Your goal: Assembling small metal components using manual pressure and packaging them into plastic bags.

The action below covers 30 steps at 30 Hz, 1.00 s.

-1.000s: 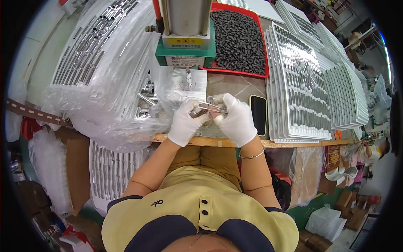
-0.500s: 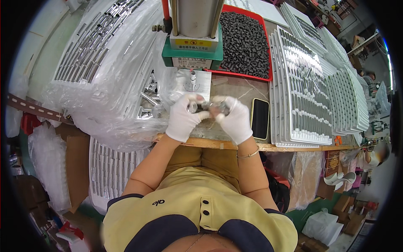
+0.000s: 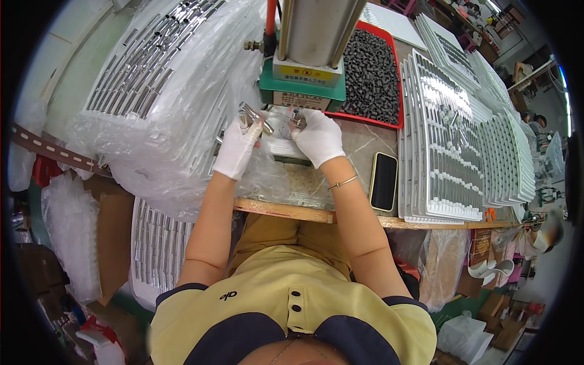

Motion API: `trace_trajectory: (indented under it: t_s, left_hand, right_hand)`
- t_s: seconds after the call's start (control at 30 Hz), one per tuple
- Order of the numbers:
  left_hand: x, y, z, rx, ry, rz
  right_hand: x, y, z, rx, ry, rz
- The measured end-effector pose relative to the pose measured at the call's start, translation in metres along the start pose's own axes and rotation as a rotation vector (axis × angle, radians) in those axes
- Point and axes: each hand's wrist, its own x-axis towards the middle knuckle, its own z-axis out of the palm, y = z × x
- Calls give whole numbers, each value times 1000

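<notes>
My left hand (image 3: 236,149), in a white glove with bare fingertips, is closed around shiny metal tubes (image 3: 258,118) at the left of the press base. Their open ends point up and away from me. My right hand (image 3: 319,139), gloved the same way, reaches under the green press head (image 3: 302,85). Its fingers pinch a short shiny metal tube (image 3: 296,115) standing upright at the fixture. The glove partly hides this piece, so whether it sits over the fixture's post cannot be told. The metal base plate (image 3: 286,148) shows between my hands.
A red tray (image 3: 399,91) of small black plastic sleeves stands behind the press. At right lie a phone (image 3: 384,181) and white racks (image 3: 451,204) filled with metal tubes. Plastic film (image 3: 176,146) and more tubes (image 3: 131,85) cover the left. The wooden table edge (image 3: 286,210) is near me.
Both hands have moved apart and farther away from me. Before, they met over the table front, handling shiny pieces; now the right is at the press fixture and the left holds tubes beside it. The view has shifted slightly.
</notes>
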Motion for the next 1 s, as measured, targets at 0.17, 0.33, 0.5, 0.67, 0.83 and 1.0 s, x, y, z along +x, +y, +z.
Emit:
trace_trajectory:
  t_s: [0.17,0.33,0.5,0.67,0.83,1.0]
  left_hand:
    - [-24,7,-7,-748,-209,-99]
    - [-51,11,-8,-553,-484,-248]
    - [-63,-5,17,-329,-705,-118]
    - [-77,9,36,-251,-629,-227]
    - [-85,4,49,477,-327,104]
    - [-96,-9,51,259,-358,20]
  right_hand:
    - [-11,6,-3,29,-17,35]
    - [-53,34,-11,164,88,63]
    - [-90,13,-42,1002,-253,-9]
    - [-98,24,-38,1000,-231,-45]
    - [-104,23,-25,781,-95,96]
    - [-115,18,-25,696,-88,114]
